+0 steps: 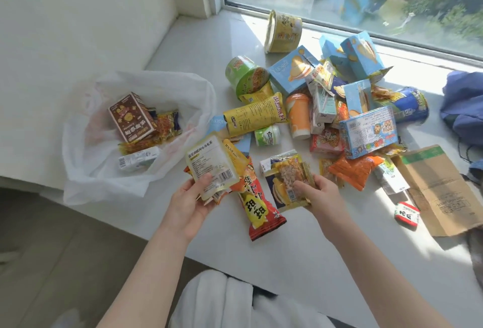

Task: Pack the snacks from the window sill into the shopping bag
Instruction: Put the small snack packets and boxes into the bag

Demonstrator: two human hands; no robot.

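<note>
We see both bare forearms reaching forward from the bottom of the view over the white window sill. The left hand is turned palm-up and slightly inward, thumb on top, pinching a pale yellow tea pouch with a barcode; there seem to be more small packets bunched under it in the same grip, though we cannot tell how many. The right hand lies lower, fingers curled over the edge of a clear-fronted snack packet that rests on the sill, thumb pressed on its face. Between the hands lies a long red and yellow wrapper. The white shopping bag sits open on the sill to the left, just beyond the left hand, already holding a brown box and a few packets. The heap of snacks spreads from the middle of the sill toward the window, beside a flattened cardboard piece.
</note>
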